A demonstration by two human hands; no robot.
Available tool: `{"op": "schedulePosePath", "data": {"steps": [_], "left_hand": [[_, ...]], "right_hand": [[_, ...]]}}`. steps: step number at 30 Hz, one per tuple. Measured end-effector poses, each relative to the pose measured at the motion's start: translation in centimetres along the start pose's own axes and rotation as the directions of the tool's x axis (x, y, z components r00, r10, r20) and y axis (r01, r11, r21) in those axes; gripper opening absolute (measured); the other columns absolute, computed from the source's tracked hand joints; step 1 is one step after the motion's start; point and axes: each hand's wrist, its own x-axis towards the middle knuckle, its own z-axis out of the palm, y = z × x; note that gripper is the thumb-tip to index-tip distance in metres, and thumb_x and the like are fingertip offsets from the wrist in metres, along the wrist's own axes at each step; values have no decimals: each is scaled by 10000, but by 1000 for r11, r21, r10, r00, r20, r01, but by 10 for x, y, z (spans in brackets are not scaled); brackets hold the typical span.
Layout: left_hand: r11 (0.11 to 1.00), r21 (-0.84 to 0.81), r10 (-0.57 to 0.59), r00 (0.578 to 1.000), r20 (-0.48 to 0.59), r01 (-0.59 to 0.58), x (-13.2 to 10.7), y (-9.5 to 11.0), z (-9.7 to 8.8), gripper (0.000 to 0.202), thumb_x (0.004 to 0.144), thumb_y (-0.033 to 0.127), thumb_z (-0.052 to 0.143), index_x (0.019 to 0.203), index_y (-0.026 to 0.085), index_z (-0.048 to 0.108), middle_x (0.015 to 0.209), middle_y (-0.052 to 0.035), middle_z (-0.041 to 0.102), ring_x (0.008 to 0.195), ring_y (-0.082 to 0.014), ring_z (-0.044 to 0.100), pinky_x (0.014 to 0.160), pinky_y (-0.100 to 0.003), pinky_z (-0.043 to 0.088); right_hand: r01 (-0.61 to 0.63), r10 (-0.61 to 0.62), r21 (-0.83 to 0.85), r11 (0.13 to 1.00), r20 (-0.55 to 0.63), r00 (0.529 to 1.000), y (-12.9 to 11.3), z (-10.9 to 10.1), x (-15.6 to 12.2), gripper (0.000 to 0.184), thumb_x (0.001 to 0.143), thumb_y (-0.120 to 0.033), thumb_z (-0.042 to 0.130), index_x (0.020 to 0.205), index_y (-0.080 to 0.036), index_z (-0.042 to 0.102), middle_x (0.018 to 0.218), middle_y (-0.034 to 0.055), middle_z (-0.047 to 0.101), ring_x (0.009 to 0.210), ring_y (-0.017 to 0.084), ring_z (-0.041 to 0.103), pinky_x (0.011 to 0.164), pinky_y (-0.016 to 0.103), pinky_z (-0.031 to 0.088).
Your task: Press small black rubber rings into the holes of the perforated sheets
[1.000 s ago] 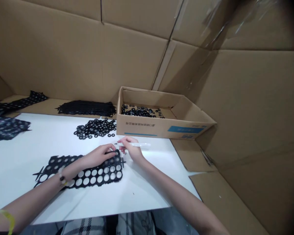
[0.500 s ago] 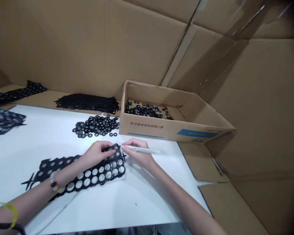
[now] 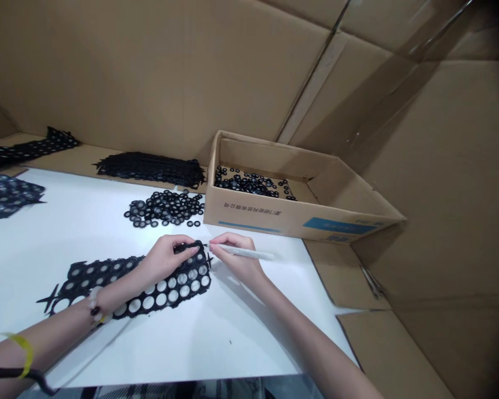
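Observation:
A black rubber sheet (image 3: 166,293) with rows of round holes lies on the white table. Its front rows show open holes, while the back rows have rings sitting in them. My left hand (image 3: 166,259) grips the sheet's right end, thumb on top and fingers at the back edge. Just right of that corner, my right hand (image 3: 238,257) is closed around a white pen-like tool (image 3: 249,253), whose tip is near the sheet's edge. Behind the hands lies a loose pile of black rubber rings (image 3: 164,208).
A cardboard box (image 3: 266,213) holding many black rings (image 3: 249,184) stands at the back right. Stacked black sheets (image 3: 149,169) lie along the back wall, with more perforated sheets (image 3: 10,195) at the left. Cardboard walls (image 3: 120,72) enclose the table (image 3: 191,354).
My left hand and the sheet's right end have shifted slightly, the thumb staying near the corner. My right hand with the pen-like tool stays beside it. The view has tilted a little.

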Motion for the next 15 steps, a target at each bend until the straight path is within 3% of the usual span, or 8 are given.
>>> {"op": "schedulePosePath", "data": {"steps": [15], "left_hand": [[1000, 3, 19, 1000, -13, -19, 0, 1, 2, 229, 819, 382, 551, 816, 178, 656, 894, -44, 690, 873, -215, 610, 804, -302, 460]], "right_hand": [[-2, 2, -27, 1000, 8, 1000, 2, -1, -1, 101, 740, -280, 679, 737, -187, 717, 746, 45, 722, 667, 186, 662, 601, 261, 498]]}}
